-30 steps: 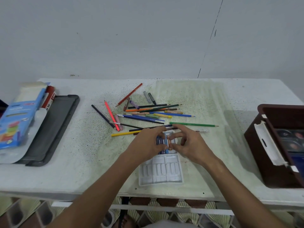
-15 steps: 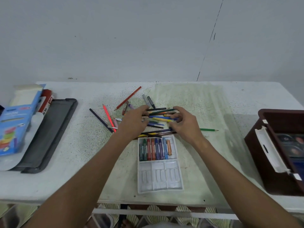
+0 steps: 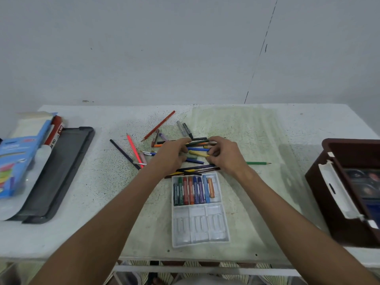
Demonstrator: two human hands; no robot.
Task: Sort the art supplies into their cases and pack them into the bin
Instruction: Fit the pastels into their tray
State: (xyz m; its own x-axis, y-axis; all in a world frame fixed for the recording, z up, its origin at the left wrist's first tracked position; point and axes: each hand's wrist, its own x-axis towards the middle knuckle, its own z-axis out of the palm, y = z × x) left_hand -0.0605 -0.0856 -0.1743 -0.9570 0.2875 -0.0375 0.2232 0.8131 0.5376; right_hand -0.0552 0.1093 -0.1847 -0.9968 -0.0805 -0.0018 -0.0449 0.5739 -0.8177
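A white plastic crayon tray [image 3: 218,223] lies at the table's near middle. Its far compartment holds several crayons [image 3: 193,190]; its near compartment holds none. Just beyond it is a loose pile of coloured pencils and crayons [image 3: 197,144]. My left hand [image 3: 170,155] reaches into the pile with curled fingers, next to a pale green crayon [image 3: 192,156]; what it holds is hidden. My right hand [image 3: 224,155] pinches the end of a yellow crayon [image 3: 198,154]. The brown bin [image 3: 324,192] stands at the right edge with a white case [image 3: 337,190] inside.
A dark grey flat case [image 3: 59,171] lies at the left, with a blue box [image 3: 14,159] and a red box [image 3: 54,130] beside it. A green pencil [image 3: 258,163], a red pencil [image 3: 159,126] and grey markers [image 3: 184,128] lie around the pile.
Both hands left the crayon tray and moved away from me into the pencil pile. The tray's row of crayons is now uncovered.
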